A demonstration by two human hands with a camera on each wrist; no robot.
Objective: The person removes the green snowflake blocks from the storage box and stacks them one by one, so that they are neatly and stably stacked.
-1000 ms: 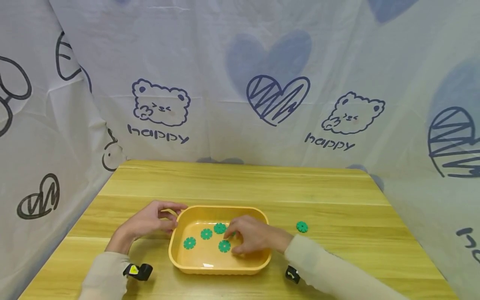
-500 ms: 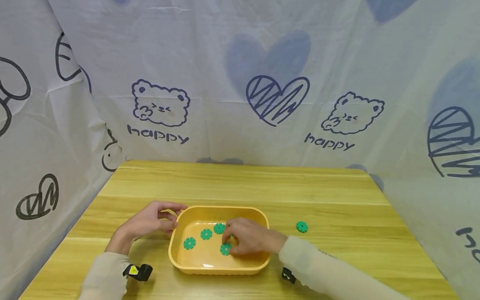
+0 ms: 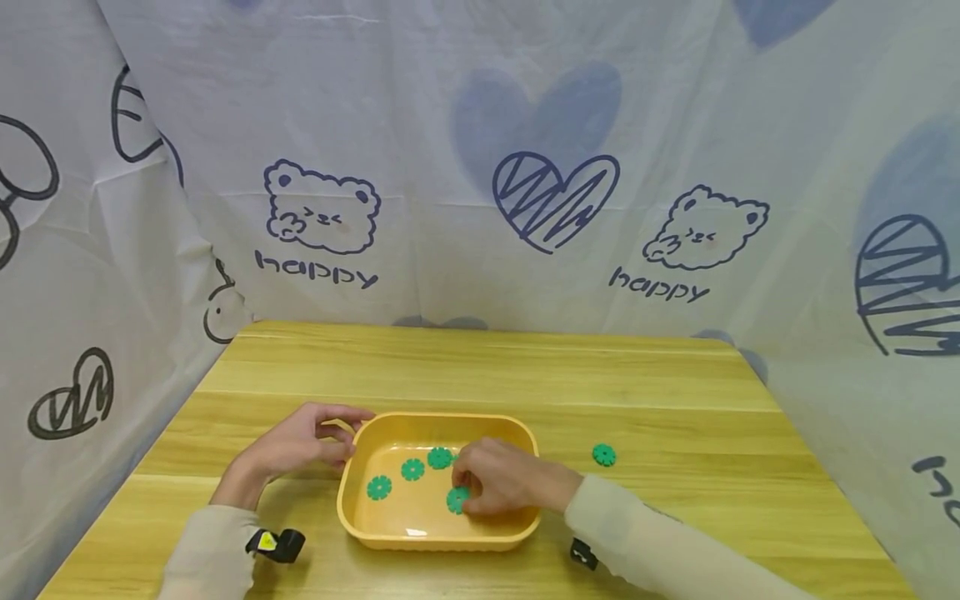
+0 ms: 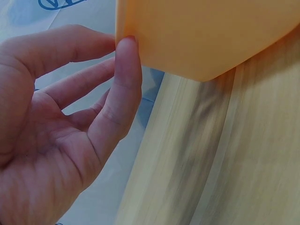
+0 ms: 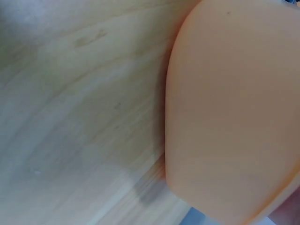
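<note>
A yellow plastic bin [image 3: 405, 521] stands on the table with several green notched snowflake discs inside. At its left end my left hand [image 3: 296, 442] pinches the rim; in the left wrist view thumb and index finger meet at the edge of the bin wall [image 4: 187, 37]. My right hand [image 3: 498, 475] reaches over the right rim into the bin and pinches a green snowflake disc [image 3: 457, 500] between thumb and fingers. Left of it lie more discs, one at the back [image 3: 439, 457] and one nearest the left wall [image 3: 378, 487]. The bin wall mostly hides my right hand in the right wrist view.
Outside the bin, one more green disc [image 3: 603, 454] lies on the wooden table [image 3: 675, 392] to the right. A printed white cloth [image 3: 450, 250] hangs behind and along both sides of the table.
My right hand's fingers have closed on the near disc, which has shifted slightly right and toward me. The left hand and the bin have stayed put.
</note>
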